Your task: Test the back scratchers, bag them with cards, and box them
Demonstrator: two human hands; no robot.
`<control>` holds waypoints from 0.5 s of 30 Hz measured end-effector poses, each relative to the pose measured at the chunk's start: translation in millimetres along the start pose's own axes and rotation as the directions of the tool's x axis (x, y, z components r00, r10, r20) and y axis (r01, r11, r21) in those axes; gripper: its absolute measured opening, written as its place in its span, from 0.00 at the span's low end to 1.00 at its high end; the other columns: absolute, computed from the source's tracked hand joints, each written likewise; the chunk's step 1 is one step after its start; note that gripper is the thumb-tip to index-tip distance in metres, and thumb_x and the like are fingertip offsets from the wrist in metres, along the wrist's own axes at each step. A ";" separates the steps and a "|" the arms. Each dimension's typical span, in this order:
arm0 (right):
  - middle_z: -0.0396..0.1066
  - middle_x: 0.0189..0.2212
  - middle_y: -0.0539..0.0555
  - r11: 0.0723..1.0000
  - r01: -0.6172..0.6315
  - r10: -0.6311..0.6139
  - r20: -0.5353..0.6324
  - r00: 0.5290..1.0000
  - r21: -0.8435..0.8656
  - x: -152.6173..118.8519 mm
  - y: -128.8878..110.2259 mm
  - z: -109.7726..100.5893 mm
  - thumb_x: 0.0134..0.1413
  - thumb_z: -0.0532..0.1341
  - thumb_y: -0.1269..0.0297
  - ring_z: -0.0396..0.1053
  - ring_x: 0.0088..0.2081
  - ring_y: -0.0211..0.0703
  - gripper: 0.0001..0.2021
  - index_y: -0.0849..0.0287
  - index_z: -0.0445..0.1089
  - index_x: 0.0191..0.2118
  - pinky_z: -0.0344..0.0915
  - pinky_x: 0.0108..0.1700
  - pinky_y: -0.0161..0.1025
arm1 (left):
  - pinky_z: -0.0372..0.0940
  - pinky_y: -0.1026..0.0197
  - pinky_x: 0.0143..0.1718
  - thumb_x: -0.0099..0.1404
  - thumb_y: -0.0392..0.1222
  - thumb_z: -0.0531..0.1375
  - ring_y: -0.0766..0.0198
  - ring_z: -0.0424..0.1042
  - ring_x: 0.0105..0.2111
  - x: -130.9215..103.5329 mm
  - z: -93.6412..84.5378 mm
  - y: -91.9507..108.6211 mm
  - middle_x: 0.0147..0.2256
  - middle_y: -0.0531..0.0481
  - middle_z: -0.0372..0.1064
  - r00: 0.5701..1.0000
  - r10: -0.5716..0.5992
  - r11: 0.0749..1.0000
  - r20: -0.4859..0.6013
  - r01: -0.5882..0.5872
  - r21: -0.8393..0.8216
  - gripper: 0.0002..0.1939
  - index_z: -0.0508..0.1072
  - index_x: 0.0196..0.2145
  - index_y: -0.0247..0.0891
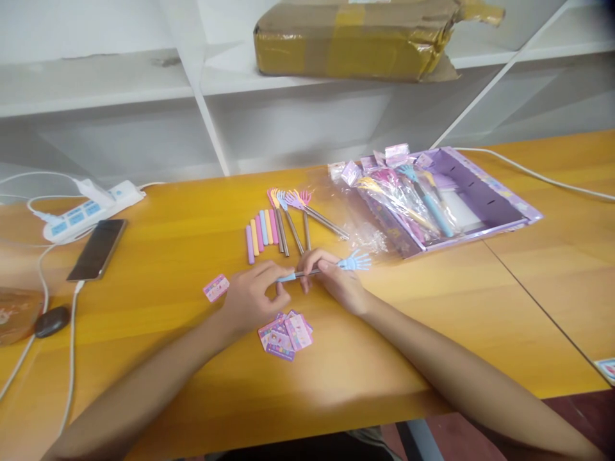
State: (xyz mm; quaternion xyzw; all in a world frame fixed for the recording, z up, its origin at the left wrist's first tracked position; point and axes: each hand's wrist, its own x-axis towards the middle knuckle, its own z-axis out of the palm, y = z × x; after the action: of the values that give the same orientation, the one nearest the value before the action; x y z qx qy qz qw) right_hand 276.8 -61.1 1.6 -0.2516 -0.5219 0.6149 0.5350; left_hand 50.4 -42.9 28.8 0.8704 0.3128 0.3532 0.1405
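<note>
A back scratcher with a light blue hand-shaped head point(354, 261) and a thin metal rod lies across both my hands. My left hand point(252, 293) grips the light blue sleeve on its left end. The rod near the head is pinched by the fingers of my right hand point(334, 278). Just beyond lie several back scratchers point(293, 224) with bare metal rods and coloured heads. Beside them is a row of pink, yellow, blue and purple sleeves point(262, 232). Small printed cards point(298, 331) are piled below my hands, and a single card point(216, 288) sits by my left wrist.
At the right, a purple box point(504, 192) holds several back scratchers in clear bags point(408, 198). A phone point(97, 250), a power strip point(93, 211), cables and a black mouse-like object point(52, 321) occupy the left. A taped carton point(355, 41) rests on the shelf above.
</note>
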 end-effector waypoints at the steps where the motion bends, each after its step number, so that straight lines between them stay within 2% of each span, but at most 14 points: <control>1: 0.74 0.34 0.53 1.000 0.000 0.000 0.005 1.000 -0.003 -0.9 1.6 1.7 0.75 0.59 0.46 0.73 0.32 0.45 0.18 0.55 0.75 0.43 0.67 0.39 0.43 | 0.74 0.60 0.34 0.63 0.28 0.58 0.61 0.81 0.35 0.0 0.3 1.7 0.38 0.48 0.83 1.000 -0.009 1.000 0.004 0.009 -0.007 0.18 0.80 0.47 0.39; 5: 0.74 0.34 0.53 1.000 -0.018 0.018 -0.001 1.000 -0.012 -2.7 6.2 4.1 0.75 0.58 0.46 0.73 0.33 0.45 0.18 0.55 0.75 0.43 0.67 0.39 0.43 | 0.72 0.60 0.33 0.62 0.28 0.58 0.61 0.80 0.34 -0.7 1.6 2.7 0.37 0.49 0.82 0.999 -0.034 0.999 0.012 0.034 -0.014 0.17 0.79 0.46 0.40; 9: 0.77 0.34 0.54 0.994 -0.108 0.109 -0.028 0.994 0.031 2.2 7.5 -2.2 0.71 0.62 0.42 0.74 0.32 0.44 0.20 0.56 0.76 0.46 0.68 0.36 0.41 | 0.74 0.59 0.35 0.65 0.29 0.58 0.60 0.81 0.36 -1.9 3.4 -4.7 0.39 0.47 0.82 1.000 -0.007 1.000 -0.021 0.007 -0.010 0.16 0.79 0.47 0.39; 12: 0.74 0.32 0.53 0.993 -0.074 0.090 -0.178 0.980 0.090 7.9 5.4 -7.8 0.66 0.61 0.34 0.70 0.28 0.42 0.27 0.56 0.77 0.45 0.67 0.30 0.39 | 0.74 0.61 0.34 0.66 0.28 0.59 0.61 0.81 0.35 -2.6 4.8 -9.1 0.41 0.46 0.82 0.999 -0.016 1.000 -0.044 0.016 0.009 0.16 0.79 0.49 0.38; 15: 0.70 0.29 0.51 0.998 -0.027 0.044 -0.296 0.954 0.060 11.1 2.3 -9.7 0.66 0.59 0.34 0.66 0.26 0.41 0.27 0.55 0.77 0.44 0.65 0.27 0.38 | 0.73 0.62 0.32 0.66 0.28 0.59 0.63 0.80 0.32 -3.2 6.5 -9.3 0.42 0.46 0.82 0.999 -0.026 0.999 -0.032 0.027 0.021 0.17 0.79 0.50 0.38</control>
State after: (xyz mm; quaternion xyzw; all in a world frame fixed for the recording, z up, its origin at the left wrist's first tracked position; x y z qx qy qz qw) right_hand 281.1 -47.0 -0.9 -0.3357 -0.4137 0.5937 0.6031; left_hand 49.1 -38.0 18.1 0.8620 0.3302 0.3617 0.1309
